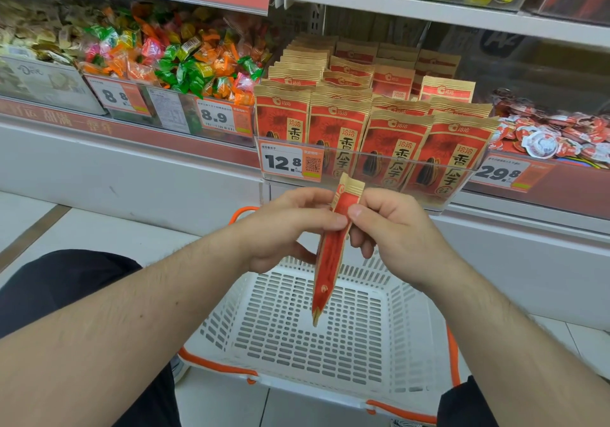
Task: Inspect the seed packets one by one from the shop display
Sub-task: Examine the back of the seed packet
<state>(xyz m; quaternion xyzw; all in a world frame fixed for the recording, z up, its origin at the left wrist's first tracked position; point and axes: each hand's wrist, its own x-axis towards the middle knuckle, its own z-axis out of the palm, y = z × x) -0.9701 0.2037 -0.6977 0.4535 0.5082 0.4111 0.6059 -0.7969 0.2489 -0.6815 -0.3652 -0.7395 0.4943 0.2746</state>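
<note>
I pinch one seed packet [331, 248] edge-on between both hands, left hand [290, 228] and right hand [392, 225] each gripping its upper half, over the white basket [330, 344] below my hands so I can turn it, the display tray [369, 162] just beyond

Seed packet [331, 255] above basket [231, 321]; display bin [363, 165] behind; candies [171, 60] left.

Two hands, left hand [290, 228] and right hand [392, 225], on one seed packet [330, 261]; one white basket [406, 324] below; three price tags [284, 162]; four front packets in the display [396, 139].
</note>
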